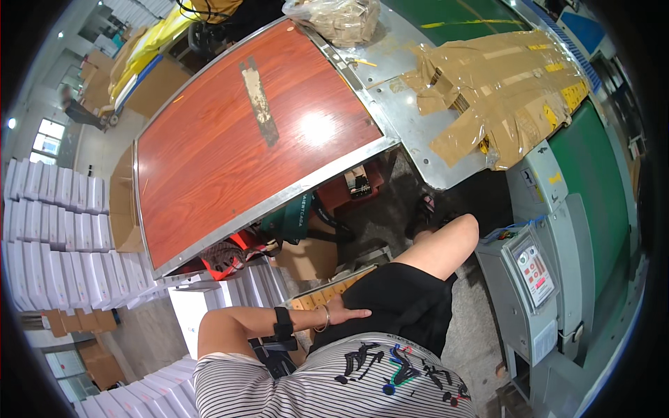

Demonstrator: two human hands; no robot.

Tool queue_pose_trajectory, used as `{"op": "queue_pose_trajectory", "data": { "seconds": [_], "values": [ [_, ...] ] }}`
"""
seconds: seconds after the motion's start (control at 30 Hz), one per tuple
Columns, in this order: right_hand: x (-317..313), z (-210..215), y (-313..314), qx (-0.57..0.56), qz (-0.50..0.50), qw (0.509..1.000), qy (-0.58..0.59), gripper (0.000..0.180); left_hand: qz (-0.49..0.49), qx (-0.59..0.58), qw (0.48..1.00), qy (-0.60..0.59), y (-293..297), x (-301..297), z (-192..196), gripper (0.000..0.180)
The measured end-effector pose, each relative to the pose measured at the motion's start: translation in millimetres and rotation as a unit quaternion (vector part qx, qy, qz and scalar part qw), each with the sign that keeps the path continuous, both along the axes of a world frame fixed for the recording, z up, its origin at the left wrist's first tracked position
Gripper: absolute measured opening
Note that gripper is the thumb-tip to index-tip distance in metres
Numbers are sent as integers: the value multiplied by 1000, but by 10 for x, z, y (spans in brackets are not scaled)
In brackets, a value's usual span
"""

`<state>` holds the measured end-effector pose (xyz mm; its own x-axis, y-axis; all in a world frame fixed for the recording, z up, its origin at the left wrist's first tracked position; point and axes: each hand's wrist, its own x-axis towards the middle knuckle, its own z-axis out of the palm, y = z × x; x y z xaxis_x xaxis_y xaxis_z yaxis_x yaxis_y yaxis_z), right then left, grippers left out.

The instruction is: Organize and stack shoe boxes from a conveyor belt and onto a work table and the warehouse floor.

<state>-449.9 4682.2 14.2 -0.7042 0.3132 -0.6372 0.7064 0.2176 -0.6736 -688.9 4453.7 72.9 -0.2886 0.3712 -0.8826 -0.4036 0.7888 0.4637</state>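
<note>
My left hand (346,313) rests on the black shorts (401,299) at my lap, with its thumb stretched out to the right. Nothing shows in its grasp; some of its fingers are partly hidden against the cloth. A bracelet (326,317) circles that wrist, and a black strap (283,324) sits higher on the forearm. Beside the hand lies a slatted wooden seat or board (327,295). Ahead stands a table with a glossy red-brown top (209,153) and a metal edge. My right hand is outside the picture.
Flattened brown cardboard (502,97) covers a metal plate beside a green conveyor belt (592,202). A grey machine cabinet (502,285) stands right of my knee. White boxes (63,272) are stacked at left. Under the table are a dark green bag (289,219) and red bins (352,187).
</note>
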Motion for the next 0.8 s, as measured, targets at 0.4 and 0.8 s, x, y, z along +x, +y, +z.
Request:
{"op": "queue_pose_trajectory", "data": {
  "seconds": [0.4,0.8],
  "values": [
    [-347,210,46,147,16,988,45,63,-238,227,895,302,561,-284,-41,102],
    [-675,351,227,195,197,958,72,74,-367,451,704,407,687,-597,-190,74]
  ]
}}
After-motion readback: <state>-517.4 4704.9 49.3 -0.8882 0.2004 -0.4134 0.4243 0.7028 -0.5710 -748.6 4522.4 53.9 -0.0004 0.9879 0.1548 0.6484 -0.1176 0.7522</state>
